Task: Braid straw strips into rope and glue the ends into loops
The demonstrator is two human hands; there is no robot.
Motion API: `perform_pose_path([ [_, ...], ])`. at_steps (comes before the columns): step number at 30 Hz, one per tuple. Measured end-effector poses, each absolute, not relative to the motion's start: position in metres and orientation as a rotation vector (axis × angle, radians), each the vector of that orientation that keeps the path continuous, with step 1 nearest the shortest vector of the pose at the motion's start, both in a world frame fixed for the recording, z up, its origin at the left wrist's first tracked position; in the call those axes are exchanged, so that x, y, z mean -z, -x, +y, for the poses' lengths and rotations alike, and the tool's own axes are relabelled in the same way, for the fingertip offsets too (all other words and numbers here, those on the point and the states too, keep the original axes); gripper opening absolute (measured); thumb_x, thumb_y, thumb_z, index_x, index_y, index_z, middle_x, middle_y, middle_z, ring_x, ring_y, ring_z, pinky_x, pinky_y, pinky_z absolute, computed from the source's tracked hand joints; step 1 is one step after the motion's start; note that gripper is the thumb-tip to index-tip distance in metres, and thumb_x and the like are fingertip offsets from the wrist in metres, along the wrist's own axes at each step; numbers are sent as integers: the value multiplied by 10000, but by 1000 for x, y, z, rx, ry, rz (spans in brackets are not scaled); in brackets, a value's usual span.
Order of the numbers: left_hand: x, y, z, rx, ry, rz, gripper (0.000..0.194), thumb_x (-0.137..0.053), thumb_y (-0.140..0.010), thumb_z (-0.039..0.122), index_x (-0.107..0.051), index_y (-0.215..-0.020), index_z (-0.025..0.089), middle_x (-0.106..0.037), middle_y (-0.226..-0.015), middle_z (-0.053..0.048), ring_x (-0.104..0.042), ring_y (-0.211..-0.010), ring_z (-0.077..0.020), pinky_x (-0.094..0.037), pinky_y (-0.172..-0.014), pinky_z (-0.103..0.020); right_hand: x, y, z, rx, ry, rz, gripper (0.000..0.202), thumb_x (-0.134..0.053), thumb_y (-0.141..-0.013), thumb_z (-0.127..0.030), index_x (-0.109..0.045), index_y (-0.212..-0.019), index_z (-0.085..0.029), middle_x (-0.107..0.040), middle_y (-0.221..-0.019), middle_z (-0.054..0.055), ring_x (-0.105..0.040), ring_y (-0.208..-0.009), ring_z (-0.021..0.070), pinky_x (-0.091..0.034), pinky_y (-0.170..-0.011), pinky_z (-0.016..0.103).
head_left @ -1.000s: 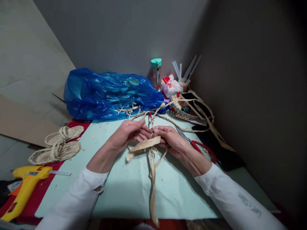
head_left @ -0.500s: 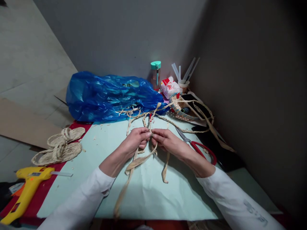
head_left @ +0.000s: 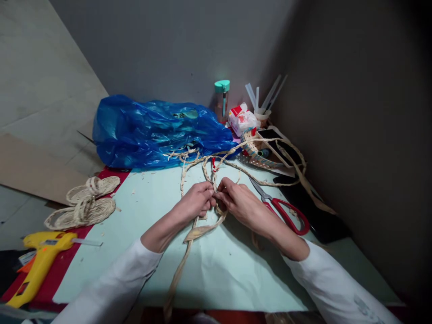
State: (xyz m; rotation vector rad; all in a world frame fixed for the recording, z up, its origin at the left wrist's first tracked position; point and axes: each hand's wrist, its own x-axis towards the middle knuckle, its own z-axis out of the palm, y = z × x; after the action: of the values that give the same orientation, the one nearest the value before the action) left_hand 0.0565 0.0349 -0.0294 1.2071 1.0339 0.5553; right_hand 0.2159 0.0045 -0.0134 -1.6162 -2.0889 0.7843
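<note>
Over the middle of the pale green table cover, my left hand is closed in a pinch on a strand of tan braided fibre cord. Close beside it, almost touching, my right hand pinches the same cord with its fingertips. The exact spot between the fingertips is partly hidden. A flat fibre strip loops below my hands and hangs toward the front edge. A small red tie lies just beyond my fingers. Further braid loops run back and to the right.
A blue plastic bag fills the back left. Red-handled scissors lie on the right by a black object. Woven sandals and a yellow glue gun are left. A basket, bottle and cup of sticks stand behind.
My right hand has turned, its knuckles now higher. The fibre end that hung below it has swung right and is blurred beneath my wrist. The view has shifted slightly.
</note>
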Motion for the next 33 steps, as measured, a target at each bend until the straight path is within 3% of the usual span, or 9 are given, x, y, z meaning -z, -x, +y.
perform_pose_path([
  [4, 28, -57, 35, -582, -1212, 1030, 221, -493, -875, 285, -423, -689, 189, -303, -524, 97, -200, -390, -36, -134, -381, -168, 9, -217, 4, -809, 1557, -2101, 141, -442, -954, -201, -405, -819, -214, -593, -664, 7, -478, -592, 140, -292, -585, 246],
  [10, 26, -57, 35, -616, -1209, 1045, 233, -538, -847, 278, -427, -665, 185, -276, -515, 100, -189, -390, -34, -113, -383, -180, 8, -221, 7, -975, 1477, -1983, 154, -462, -934, -214, -484, -783, -195, -644, -714, 23, -553, -673, 152, -340, -638, 252],
  [14, 21, -56, 38, -620, -1190, 1037, 207, -548, -822, 252, -482, -652, 155, -395, -521, 60, -265, -401, -32, -158, -393, -170, 18, -226, 16, -1183, 1403, -1828, 147, -497, -894, -247, -522, -766, -179, -621, -689, 14, -527, -637, 138, -341, -612, 251],
  [19, 14, -50, 45, -632, -1146, 1022, 100, -485, -792, 147, -574, -795, 103, -580, -626, -33, -329, -423, -36, -256, -413, -161, 22, -229, 20, -1353, 1351, -1722, 177, -499, -874, -338, -521, -812, -173, -570, -626, -26, -356, -470, 79, -271, -494, 229],
  [25, 17, -40, 50, -677, -1276, 1018, 176, -513, -824, 198, -542, -988, 141, -669, -785, -50, -593, -471, -115, -491, -474, -243, 17, -232, 19, -1620, 1248, -1500, 226, -582, -819, -391, -522, -824, -173, -521, -605, -44, -284, -437, 50, -166, -417, 211],
  [29, 24, -37, 53, -807, -1374, 1162, 87, -521, -831, 223, -496, -906, 187, -694, -798, -39, -671, -515, -181, -533, -461, -292, 12, -234, 19, -1700, 1206, -1375, 236, -631, -789, -379, -511, -812, -177, -522, -611, -49, -266, -430, 38, -136, -403, 205],
  [33, 30, -43, 54, -874, -1361, 1207, 86, -588, -787, 218, -622, -778, 141, -686, -765, -55, -658, -511, -172, -492, -406, -254, 9, -234, 18, -1713, 1196, -1350, 215, -626, -794, -357, -507, -806, -179, -516, -595, -54, -280, -430, 36, -136, -402, 197],
])
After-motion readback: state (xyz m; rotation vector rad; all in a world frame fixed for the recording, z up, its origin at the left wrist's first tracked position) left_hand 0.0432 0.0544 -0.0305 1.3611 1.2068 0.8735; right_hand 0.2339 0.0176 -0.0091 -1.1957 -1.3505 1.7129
